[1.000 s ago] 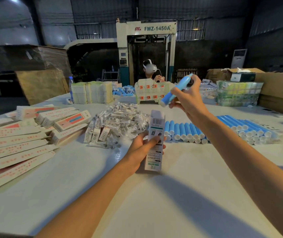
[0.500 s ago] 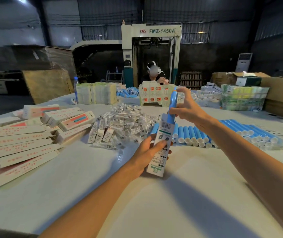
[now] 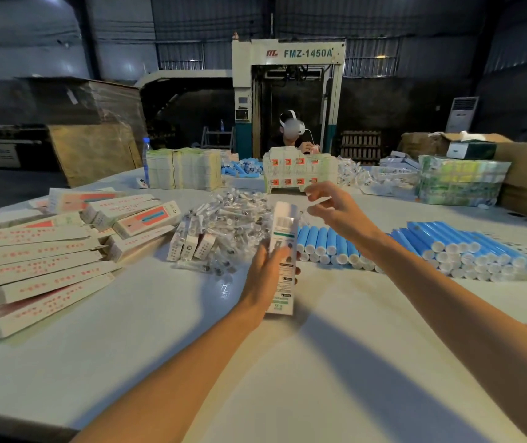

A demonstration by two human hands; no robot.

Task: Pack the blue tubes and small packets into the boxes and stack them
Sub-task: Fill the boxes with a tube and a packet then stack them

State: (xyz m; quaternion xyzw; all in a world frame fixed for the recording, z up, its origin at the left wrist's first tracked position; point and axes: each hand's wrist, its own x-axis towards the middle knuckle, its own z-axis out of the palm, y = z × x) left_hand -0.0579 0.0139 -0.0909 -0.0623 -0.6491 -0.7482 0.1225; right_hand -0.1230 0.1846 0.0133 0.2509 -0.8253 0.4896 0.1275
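Centre frame, over the desk (image 3: 319, 372): left hand (image 3: 263, 278) grips box (image 3: 284, 231) upright, probably for top loading. Right hand (image 3: 335, 211) empty, fingers loosely spread near its top. Behind: packets (image 3: 230, 223) centre, blue tubes (image 3: 329, 243) in rows right, within reach.

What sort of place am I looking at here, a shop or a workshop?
Most likely a factory or warehouse packing floor: a big machine marked FMZ-1450A stands behind, and the long table carries heaps of blue tubes, small packets and printed boxes, one box held in the left hand.
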